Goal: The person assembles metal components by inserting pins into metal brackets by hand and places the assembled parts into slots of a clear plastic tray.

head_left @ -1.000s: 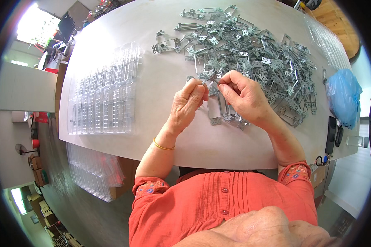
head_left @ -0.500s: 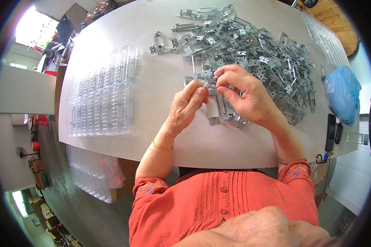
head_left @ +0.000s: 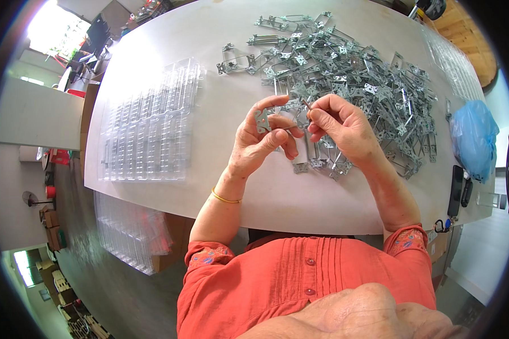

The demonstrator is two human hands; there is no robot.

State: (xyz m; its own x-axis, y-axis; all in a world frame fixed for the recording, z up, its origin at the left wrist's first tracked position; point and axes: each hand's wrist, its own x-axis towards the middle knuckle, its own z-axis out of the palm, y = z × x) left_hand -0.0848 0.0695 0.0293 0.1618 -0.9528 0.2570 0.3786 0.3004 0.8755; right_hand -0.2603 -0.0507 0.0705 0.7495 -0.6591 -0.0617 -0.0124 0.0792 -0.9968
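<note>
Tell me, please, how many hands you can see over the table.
2: the left hand, with a metal bracket at its fingers, and the right hand beside it, pinching a thin part in front of the metal pile. Neither hand is hidden.

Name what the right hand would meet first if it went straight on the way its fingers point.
Probably the left hand, just left of the right hand, though depth between them is unclear.

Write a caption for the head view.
Left hand holds a metal bracket, right hand a thin piece, above a table heaped with brackets.
</note>
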